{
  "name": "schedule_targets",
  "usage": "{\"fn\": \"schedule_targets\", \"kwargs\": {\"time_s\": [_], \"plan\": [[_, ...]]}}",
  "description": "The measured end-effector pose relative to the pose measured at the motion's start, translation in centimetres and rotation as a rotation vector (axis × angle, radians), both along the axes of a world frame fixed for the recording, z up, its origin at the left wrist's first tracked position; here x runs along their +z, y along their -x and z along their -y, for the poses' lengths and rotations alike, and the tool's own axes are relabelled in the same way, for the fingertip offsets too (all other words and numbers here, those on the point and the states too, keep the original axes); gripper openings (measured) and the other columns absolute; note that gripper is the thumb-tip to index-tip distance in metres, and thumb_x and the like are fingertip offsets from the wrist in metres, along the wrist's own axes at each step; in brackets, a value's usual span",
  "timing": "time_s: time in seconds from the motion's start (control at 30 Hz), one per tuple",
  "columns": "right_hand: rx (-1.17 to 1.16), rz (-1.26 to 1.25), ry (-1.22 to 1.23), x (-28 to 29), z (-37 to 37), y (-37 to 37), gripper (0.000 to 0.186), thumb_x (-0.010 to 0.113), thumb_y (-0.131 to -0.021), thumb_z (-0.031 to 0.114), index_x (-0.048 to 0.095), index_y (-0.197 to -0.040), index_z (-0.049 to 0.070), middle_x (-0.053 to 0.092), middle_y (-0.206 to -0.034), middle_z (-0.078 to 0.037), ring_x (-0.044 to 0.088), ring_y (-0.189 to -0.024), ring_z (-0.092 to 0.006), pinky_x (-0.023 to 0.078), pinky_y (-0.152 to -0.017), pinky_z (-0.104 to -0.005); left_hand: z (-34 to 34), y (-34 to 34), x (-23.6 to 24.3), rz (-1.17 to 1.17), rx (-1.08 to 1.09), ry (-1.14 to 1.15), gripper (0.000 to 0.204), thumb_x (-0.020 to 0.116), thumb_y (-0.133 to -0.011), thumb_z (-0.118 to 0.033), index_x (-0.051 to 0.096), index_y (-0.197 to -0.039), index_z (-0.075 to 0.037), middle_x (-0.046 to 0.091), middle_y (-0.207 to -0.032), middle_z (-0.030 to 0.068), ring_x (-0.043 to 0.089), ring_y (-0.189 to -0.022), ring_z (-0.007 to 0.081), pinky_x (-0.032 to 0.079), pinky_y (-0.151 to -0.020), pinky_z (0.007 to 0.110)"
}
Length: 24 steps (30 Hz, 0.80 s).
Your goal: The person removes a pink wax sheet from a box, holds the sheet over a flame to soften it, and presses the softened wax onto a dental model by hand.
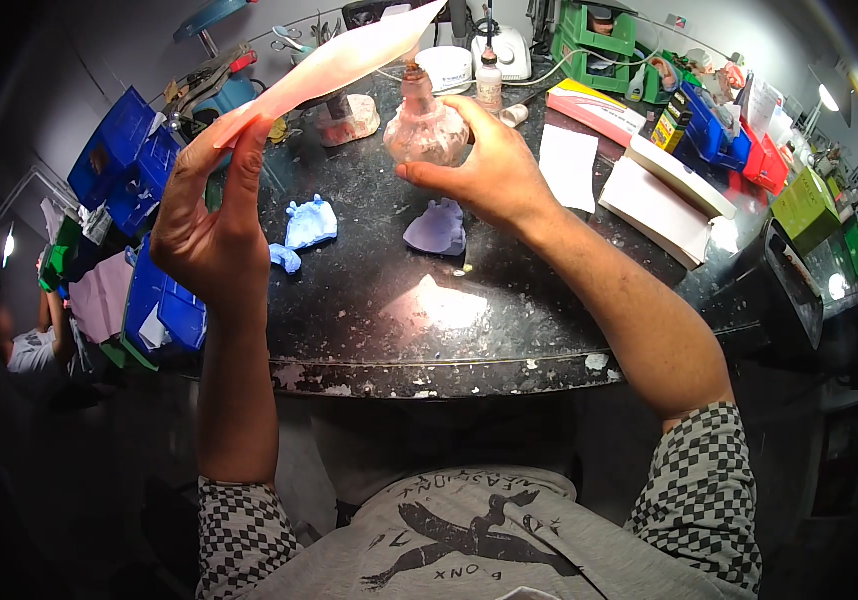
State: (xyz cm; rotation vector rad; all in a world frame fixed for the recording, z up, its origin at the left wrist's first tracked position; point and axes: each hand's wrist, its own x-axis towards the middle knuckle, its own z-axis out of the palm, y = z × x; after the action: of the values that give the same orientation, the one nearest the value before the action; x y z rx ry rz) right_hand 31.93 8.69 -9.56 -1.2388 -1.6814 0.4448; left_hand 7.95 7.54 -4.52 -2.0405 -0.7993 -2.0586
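Observation:
My left hand [211,215] is raised at the left, thumb and fingers pinching the near end of a thin pink wax sheet [344,68]. The sheet slants up to the right, its far part over the wick of a glass spirit lamp [419,138]. Around the right side of the lamp's round, smudged body my right hand [494,165] is closed. No flame can be made out. Below the hands on the black bench lie a blue dental cast [311,223], a smaller blue piece [285,259] and a grey-purple dental cast [436,228].
A stained block [349,120], a white tub [445,69] and a dropper bottle [489,84] stand behind the lamp. To the right are white paper [568,166] and an open carton [661,200]. Blue bins [164,305] line the left; another person [31,345] is at far left.

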Motion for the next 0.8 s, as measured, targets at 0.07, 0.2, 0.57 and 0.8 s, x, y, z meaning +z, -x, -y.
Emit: {"fn": "schedule_targets", "kwargs": {"time_s": [0.07, 0.2, 0.57, 0.8], "plan": [[-0.004, 0.003, 0.001, 0.0, 0.1, 0.0, 0.084, 0.086, -0.069, 0.046, 0.053, -0.132, 0.001, 0.065, -0.122, -0.021, 0.064, -0.115, -0.0334, 0.050, -0.099, -0.0415, -0.1, -0.1, 0.0, -0.001, 0.004, -0.001, 0.021, 0.077, -0.085, 0.002, 0.075, -0.106, 0.002, 0.075, -0.101, 0.0099, 0.071, -0.093, 0.0145, 0.055, -0.090, 0.029], [0.044, 0.002, 0.001, 0.4, 0.6, 0.4, 0.084, 0.086, -0.069, 0.045, 0.053, -0.132, 0.000, 0.063, -0.124, -0.022, 0.064, -0.115, -0.0331, 0.050, -0.099, -0.0409, -0.1, -0.2, 0.1, -0.010, 0.010, 0.002, 0.020, 0.076, -0.086, 0.002, 0.075, -0.106, 0.002, 0.075, -0.102, 0.0100, 0.071, -0.094, 0.0145, 0.055, -0.090, 0.029], [0.049, 0.051, -0.042, 0.2, 1.3, 1.1, 0.082, 0.086, -0.070, 0.044, 0.053, -0.131, -0.001, 0.067, -0.116, -0.020, 0.067, -0.109, -0.0313, 0.051, -0.096, -0.0386, 0.1, -0.9, 0.1, 0.014, -0.025, 0.022, 0.021, 0.075, -0.086, 0.003, 0.074, -0.107, 0.002, 0.075, -0.102, 0.0097, 0.071, -0.095, 0.0146, 0.055, -0.091, 0.029], [0.085, 0.044, -0.021, 0.3, 1.3, 1.4, 0.083, 0.083, -0.070, 0.044, 0.052, -0.130, -0.002, 0.063, -0.120, -0.023, 0.065, -0.111, -0.0347, 0.051, -0.096, -0.0405, -0.2, -1.3, -0.1, 0.003, -0.063, -0.020, 0.017, 0.078, -0.084, 0.001, 0.076, -0.102, -0.001, 0.076, -0.100, 0.0086, 0.071, -0.093, 0.0144, 0.055, -0.086, 0.028]]}}
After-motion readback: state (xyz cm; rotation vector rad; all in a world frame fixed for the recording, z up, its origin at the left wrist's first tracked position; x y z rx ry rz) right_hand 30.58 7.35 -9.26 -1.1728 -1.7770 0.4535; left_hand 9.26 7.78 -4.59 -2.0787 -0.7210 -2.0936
